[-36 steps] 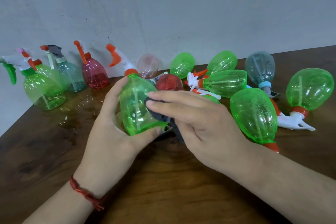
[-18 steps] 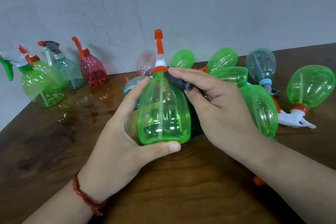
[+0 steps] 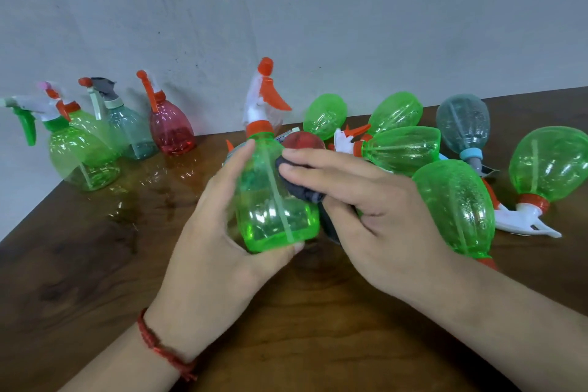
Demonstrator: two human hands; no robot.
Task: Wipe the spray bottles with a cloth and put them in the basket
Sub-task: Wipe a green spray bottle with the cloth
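Eight green spray bottles (image 3: 455, 207) can be counted, along with two red spray bottles (image 3: 171, 130) and two grey-blue spray bottles (image 3: 463, 124); more may be hidden behind them. There is one dark cloth (image 3: 299, 188), one red wrist cord (image 3: 159, 347) and one wooden table (image 3: 318, 344).

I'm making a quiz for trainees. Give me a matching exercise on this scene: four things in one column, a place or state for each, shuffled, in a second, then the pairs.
1. green translucent plastic spray bottle, orange trigger
2. dark grey cloth
3. pink-red translucent spray bottle
4. grey-blue translucent spray bottle, pale blue collar

A. stands upright near the grey wall
B. pressed against a bottle by the right hand
C. lies tipped over on the brown wooden table
D. gripped by the left hand

Pairs: 1-D, 2-B, 3-A, 4-C
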